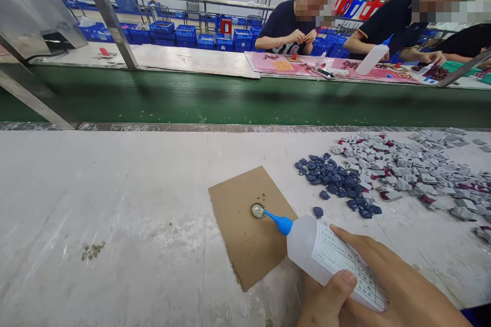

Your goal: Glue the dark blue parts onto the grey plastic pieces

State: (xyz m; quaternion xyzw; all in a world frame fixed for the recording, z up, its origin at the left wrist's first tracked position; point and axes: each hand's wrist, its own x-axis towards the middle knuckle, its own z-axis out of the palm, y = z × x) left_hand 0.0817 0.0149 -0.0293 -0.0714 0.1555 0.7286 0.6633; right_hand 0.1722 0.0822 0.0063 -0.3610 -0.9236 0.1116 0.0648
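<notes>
The left hand and right hand wrap the tilted bottle, nozzle at the round metal piece on cardboard; gentle pressure (no flooding) and a steady tip suit it.

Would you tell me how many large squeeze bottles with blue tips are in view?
2: the near bottle in the left hand and right hand; the far bottle tilted beside a co-worker's arm. Others may be hidden over there.
</notes>
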